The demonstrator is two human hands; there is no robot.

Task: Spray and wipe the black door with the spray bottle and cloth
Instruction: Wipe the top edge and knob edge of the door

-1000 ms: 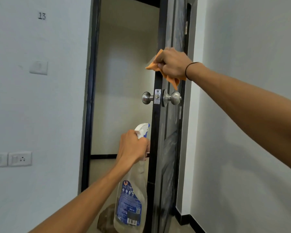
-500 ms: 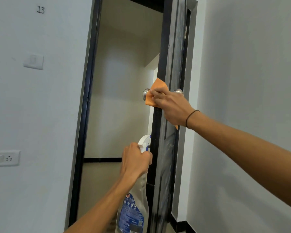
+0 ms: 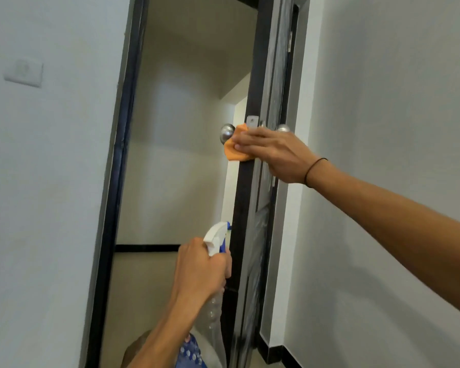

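Note:
The black door (image 3: 246, 208) stands open, seen nearly edge-on, with a silver knob (image 3: 226, 133) on each side and a metal latch plate. My right hand (image 3: 274, 152) presses an orange cloth (image 3: 235, 150) against the door's edge just below the latch, fingers wrapped over the cloth. Lower down, my left hand (image 3: 201, 272) grips the neck of a clear spray bottle (image 3: 215, 243) with a white and blue trigger head, its nozzle close to the door edge. The bottle's blue label shows at the bottom.
A black door frame (image 3: 118, 181) runs down the left of the opening. White walls flank both sides, with a switch plate (image 3: 23, 73) on the left wall. A black skirting strip (image 3: 270, 353) lies at the right wall's base.
My right hand slid the cloth down the door edge from above the knobs to the latch level. The left hand kept its grip on the bottle. The view tilted and shifted closer.

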